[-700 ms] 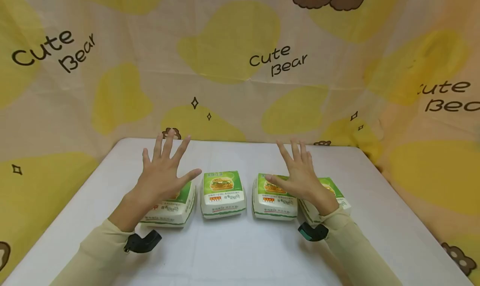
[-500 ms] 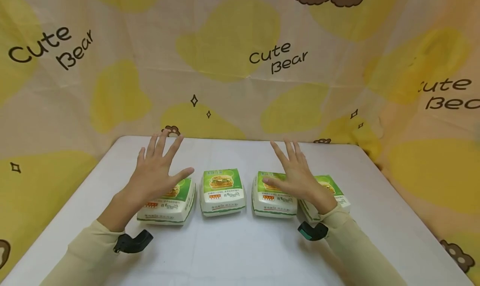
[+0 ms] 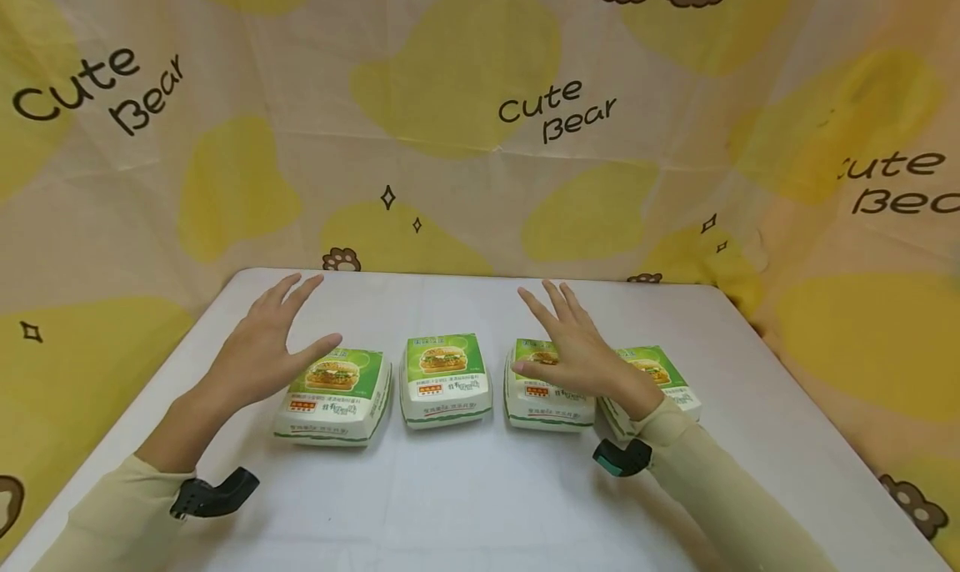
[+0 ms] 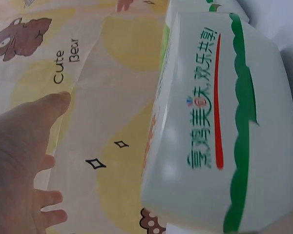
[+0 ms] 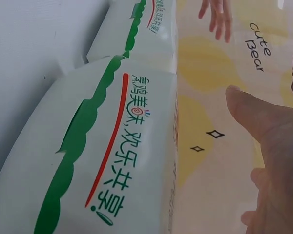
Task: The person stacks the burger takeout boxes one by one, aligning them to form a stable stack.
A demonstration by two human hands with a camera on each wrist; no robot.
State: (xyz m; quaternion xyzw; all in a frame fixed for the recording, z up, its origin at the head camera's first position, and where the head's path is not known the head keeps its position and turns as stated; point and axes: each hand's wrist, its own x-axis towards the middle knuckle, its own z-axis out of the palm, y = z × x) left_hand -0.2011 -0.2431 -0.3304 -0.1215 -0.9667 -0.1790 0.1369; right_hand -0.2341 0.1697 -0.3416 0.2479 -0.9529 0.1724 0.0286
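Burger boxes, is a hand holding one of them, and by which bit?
Nothing is held: the left hand and right hand are spread, gripping none of the four burger boxes.

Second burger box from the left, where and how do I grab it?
Perhaps from above, gripping the box across its near and far walls: it sits flat, with only narrow gaps to its left neighbour and right neighbour, but open table before it.
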